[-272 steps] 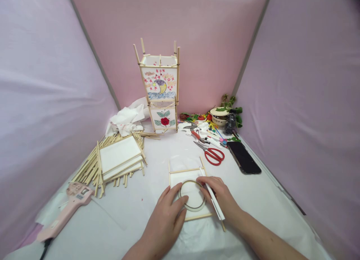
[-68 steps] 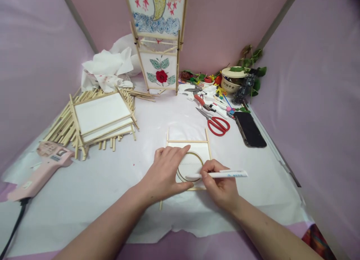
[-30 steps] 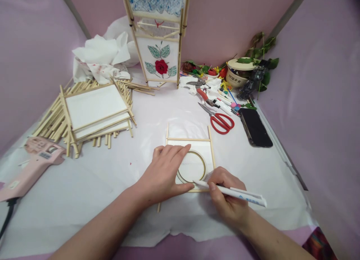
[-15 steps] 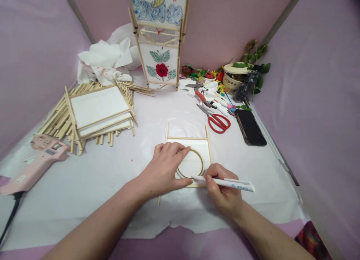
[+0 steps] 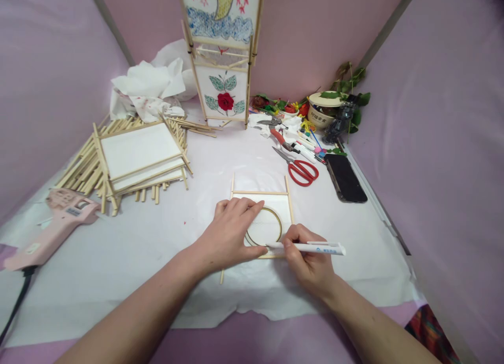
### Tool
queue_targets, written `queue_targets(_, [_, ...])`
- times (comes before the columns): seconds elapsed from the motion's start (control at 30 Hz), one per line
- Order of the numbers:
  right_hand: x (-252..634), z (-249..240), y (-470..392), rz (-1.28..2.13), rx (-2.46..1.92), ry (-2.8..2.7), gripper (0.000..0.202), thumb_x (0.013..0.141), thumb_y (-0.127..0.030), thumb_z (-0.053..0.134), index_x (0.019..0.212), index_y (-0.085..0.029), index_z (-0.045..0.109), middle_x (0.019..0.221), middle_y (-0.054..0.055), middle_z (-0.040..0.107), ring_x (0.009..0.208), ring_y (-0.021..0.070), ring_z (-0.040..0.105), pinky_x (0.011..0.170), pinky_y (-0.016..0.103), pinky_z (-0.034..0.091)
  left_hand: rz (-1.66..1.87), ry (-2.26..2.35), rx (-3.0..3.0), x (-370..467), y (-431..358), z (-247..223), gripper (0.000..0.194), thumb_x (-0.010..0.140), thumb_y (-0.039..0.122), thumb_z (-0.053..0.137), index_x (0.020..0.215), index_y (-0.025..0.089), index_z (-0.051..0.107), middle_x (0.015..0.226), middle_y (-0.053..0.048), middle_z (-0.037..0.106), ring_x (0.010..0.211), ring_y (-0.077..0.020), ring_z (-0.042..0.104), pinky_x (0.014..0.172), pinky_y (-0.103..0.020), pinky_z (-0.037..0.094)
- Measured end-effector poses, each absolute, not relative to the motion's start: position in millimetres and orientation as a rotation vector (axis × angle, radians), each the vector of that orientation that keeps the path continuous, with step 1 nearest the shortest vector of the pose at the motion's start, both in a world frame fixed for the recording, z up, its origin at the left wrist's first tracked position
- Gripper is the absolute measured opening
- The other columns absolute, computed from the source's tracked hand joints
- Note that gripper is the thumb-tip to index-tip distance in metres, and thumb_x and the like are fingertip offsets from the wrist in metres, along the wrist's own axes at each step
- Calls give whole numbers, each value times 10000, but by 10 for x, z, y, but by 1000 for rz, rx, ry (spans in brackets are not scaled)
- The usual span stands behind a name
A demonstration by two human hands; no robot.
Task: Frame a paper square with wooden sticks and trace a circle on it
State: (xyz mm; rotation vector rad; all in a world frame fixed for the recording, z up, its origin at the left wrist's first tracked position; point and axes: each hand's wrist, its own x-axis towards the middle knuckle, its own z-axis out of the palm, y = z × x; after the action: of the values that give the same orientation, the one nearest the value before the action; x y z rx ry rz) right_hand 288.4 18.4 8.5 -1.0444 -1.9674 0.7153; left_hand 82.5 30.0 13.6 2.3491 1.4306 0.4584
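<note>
In front of me a wooden stick frame [image 5: 260,193] with white paper across it lies flat. A thin, gold-brown ring [image 5: 281,223] rests on the paper. My left hand [image 5: 232,230] lies over the frame's left part, fingers stretched and thumb apart, pressing at the ring's left side; it hides that part of the ring. Between the closed fingers of my right hand [image 5: 309,256] is a white pen [image 5: 325,248]. The pen's tip touches down at the ring's lower edge, close to my left thumb.
Left: a pink glue gun [image 5: 59,227] and paper-covered frames [image 5: 139,148] on loose sticks [image 5: 74,169]. Behind stands a tall decorated frame [image 5: 226,93]. Right: red-handled scissors [image 5: 303,172], pruning shears [image 5: 279,137], a phone [image 5: 345,178] and a lidded bowl [image 5: 321,115] among flowers.
The pen has swung slightly, its back end now lower in tilt and nearer level, with the tip still at the ring's lower edge. The whole view has shifted a little. My left hand keeps its pose.
</note>
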Motion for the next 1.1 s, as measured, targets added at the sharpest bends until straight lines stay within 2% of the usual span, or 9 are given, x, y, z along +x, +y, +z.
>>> queue_targets(0.23, [2891, 101, 184, 729, -1073, -1952, 185, 869, -196, 463, 684, -208, 471, 583, -24, 480, 547, 126, 457, 520, 261, 351, 469, 1431, 2348, 823, 291, 137, 837, 717, 497, 719, 1424, 246, 347, 1272, -104, 511, 1172, -314, 440, 983, -473, 277])
queue_targets(1.1, [2941, 168, 305, 787, -1179, -1947, 184, 860, -181, 467, 677, -202, 472, 568, -44, 462, 517, 109, 450, 509, 240, 335, 468, 1430, 2371, 822, 295, 135, 809, 706, 480, 739, 1380, 211, 382, 1247, -94, 521, 1154, -292, 450, 965, -456, 285])
